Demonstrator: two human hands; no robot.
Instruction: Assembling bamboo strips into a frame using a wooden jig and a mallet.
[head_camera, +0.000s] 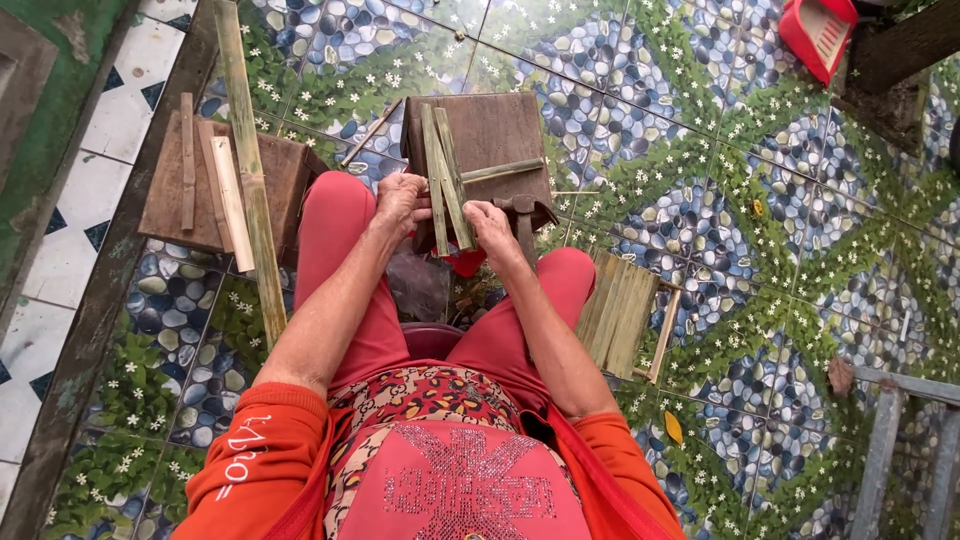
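Patterned tile floor (760, 150) — pebble and leaf print — surrounds a wooden block (500, 135) set ahead of the knees. Left hand (400, 200) and right hand (492, 225) each grasp the near ends of two bamboo strips (445, 175) lying across the block. Just right of the right hand, a hammer (520, 215) rests on the block. A long bamboo slat (250, 170) crosses a second block (285, 175) at left — a strip bundle (620, 315) lies at right.
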